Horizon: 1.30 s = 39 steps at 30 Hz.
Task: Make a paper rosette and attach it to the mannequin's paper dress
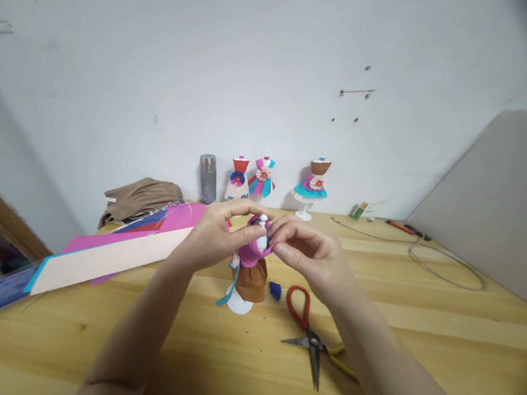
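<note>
A miniature dress form (pixel 262 243) stands on a round white base (pixel 239 303), tilted a little in my hands. It wears a pink paper bodice (pixel 250 256) over a gathered brown skirt (pixel 251 282), with a teal strip (pixel 227 295) hanging at the left. My left hand (pixel 218 234) is closed around the bodice from the left, thumb across its front near the white neck knob. From the right, my right hand (pixel 314 256) pinches the bodice's pink edge between thumb and fingers. A small blue pleated piece (pixel 275 291) lies on the table beside the skirt.
Open scissors (pixel 313 342) lie near my right forearm. Three dressed miniature forms, one in brown and teal (pixel 320 168), stand by the wall beside a grey bottle (pixel 208 179). Coloured paper sheets (pixel 124 254) and brown cloth (pixel 145 198) lie left; a cable (pixel 431 268) lies right.
</note>
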Each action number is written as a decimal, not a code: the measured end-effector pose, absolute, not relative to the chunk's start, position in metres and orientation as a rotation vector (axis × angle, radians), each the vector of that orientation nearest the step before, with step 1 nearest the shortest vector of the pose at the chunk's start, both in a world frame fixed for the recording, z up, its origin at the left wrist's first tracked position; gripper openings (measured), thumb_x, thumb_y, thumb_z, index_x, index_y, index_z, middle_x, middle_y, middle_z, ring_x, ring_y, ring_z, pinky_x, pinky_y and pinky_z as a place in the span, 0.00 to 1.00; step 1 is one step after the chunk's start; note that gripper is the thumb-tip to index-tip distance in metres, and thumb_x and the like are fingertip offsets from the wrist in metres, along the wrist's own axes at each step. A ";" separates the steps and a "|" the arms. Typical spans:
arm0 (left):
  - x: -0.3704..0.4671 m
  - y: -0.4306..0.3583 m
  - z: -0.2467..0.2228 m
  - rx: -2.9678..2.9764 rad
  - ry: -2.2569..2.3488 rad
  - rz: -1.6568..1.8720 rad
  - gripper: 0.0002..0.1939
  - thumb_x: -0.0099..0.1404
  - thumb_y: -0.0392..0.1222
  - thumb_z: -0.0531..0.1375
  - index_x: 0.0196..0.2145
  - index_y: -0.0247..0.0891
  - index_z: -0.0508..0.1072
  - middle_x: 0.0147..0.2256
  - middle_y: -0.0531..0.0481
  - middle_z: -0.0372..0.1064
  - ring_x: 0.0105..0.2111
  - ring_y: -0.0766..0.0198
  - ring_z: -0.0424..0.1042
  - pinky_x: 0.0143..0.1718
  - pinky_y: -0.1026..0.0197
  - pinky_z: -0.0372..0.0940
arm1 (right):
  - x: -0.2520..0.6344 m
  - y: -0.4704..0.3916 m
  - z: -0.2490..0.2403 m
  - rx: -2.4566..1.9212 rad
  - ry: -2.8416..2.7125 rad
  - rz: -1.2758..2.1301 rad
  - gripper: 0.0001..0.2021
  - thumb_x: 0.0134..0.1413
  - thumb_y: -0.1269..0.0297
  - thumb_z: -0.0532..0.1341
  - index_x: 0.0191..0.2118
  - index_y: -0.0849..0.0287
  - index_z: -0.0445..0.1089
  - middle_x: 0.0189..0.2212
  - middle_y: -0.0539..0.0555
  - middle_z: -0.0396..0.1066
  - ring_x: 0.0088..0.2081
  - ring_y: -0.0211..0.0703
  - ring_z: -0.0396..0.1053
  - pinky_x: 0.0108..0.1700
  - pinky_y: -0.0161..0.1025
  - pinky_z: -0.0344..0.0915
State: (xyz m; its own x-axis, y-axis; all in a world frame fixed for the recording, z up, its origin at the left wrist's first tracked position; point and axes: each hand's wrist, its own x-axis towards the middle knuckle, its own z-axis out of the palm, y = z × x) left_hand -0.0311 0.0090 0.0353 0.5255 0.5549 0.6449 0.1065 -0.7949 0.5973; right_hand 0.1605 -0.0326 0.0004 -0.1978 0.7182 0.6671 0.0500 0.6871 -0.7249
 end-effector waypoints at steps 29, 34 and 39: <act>-0.043 0.015 0.037 2.236 0.642 1.161 0.11 0.62 0.42 0.63 0.41 0.36 0.80 0.43 0.44 0.79 0.44 0.60 0.77 0.49 0.57 0.70 | 0.167 -0.034 0.001 -0.499 -1.885 0.113 0.11 0.56 0.76 0.64 0.41 0.52 0.77 0.30 0.50 0.76 0.30 0.40 0.73 0.32 0.39 0.69; -0.043 0.012 0.038 2.247 0.629 1.157 0.10 0.62 0.42 0.64 0.40 0.36 0.79 0.42 0.45 0.80 0.45 0.59 0.77 0.50 0.57 0.70 | 0.160 -0.034 0.000 -0.508 -1.877 -0.067 0.11 0.56 0.75 0.65 0.43 0.53 0.76 0.30 0.51 0.73 0.29 0.38 0.71 0.30 0.37 0.69; -0.042 0.009 0.037 2.315 0.569 1.180 0.09 0.63 0.41 0.63 0.41 0.38 0.79 0.42 0.46 0.80 0.45 0.61 0.77 0.48 0.60 0.70 | 0.158 -0.037 0.000 -0.514 -1.887 -0.137 0.10 0.56 0.76 0.65 0.41 0.55 0.75 0.30 0.51 0.71 0.30 0.38 0.71 0.31 0.37 0.69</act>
